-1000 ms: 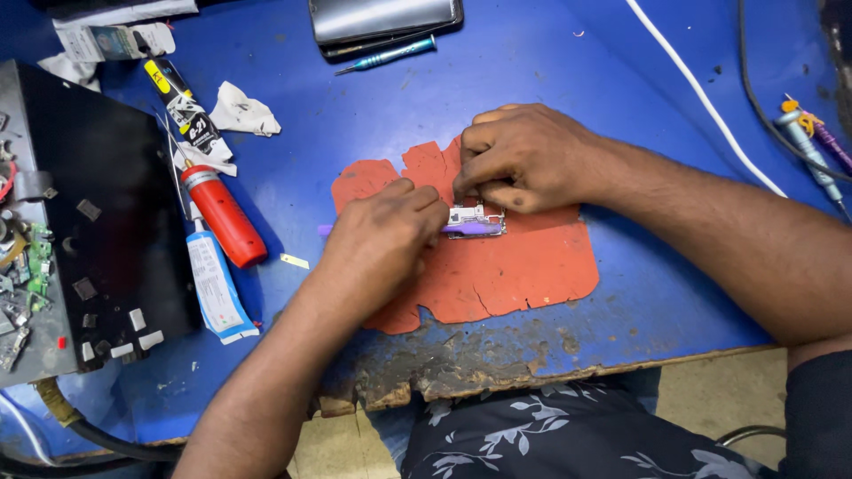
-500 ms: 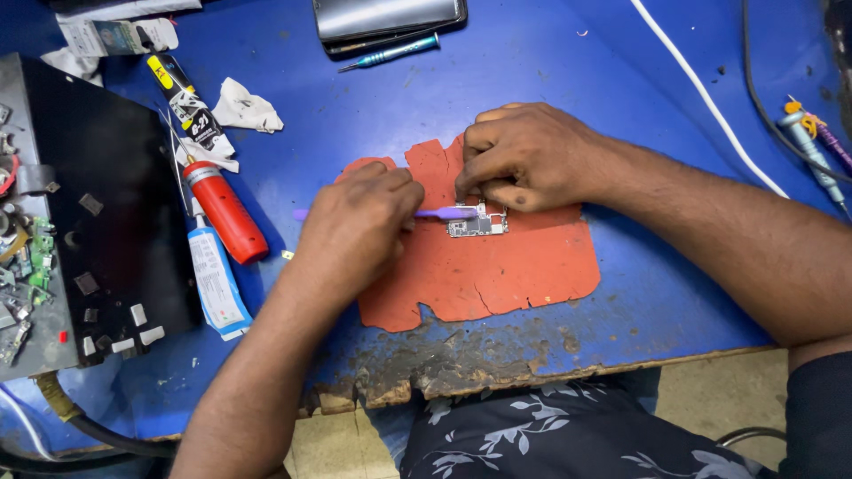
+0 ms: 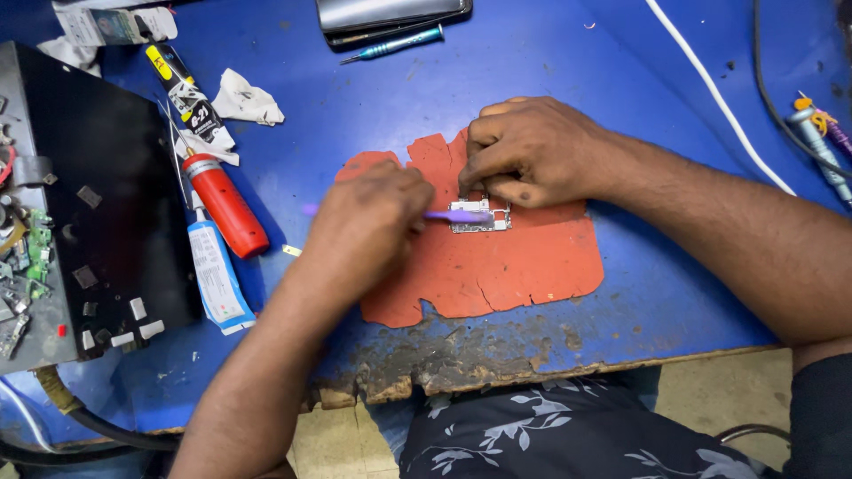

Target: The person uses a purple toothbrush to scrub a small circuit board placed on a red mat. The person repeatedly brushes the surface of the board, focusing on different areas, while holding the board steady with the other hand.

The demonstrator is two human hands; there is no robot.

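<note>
- The left hand (image 3: 373,217) is closed around a thin purple brush (image 3: 457,215), whose working end lies on a small metal circuit board (image 3: 480,217); the motion blur hides how the fingers sit on the handle.
- The right hand (image 3: 528,151) is curled, fingertips pressed down on the upper edge of the circuit board, pinning it flat (nothing is enclosed in the palm).
- The circuit board rests near the middle of a torn orange mat (image 3: 497,262), which lies on the blue desk (image 3: 399,98) close to its chipped front edge.
- Left of the mat stand out a red canister (image 3: 226,206) lying on its side and, just beside it, a white and blue tube (image 3: 213,279).
- Further left is a black box (image 3: 98,186) with small chips stuck along its face.
- At the far edge of the desk lie a dark flat device (image 3: 390,13) and a teal screwdriver (image 3: 395,43).
- A white cable (image 3: 710,89) runs diagonally across the right side.
</note>
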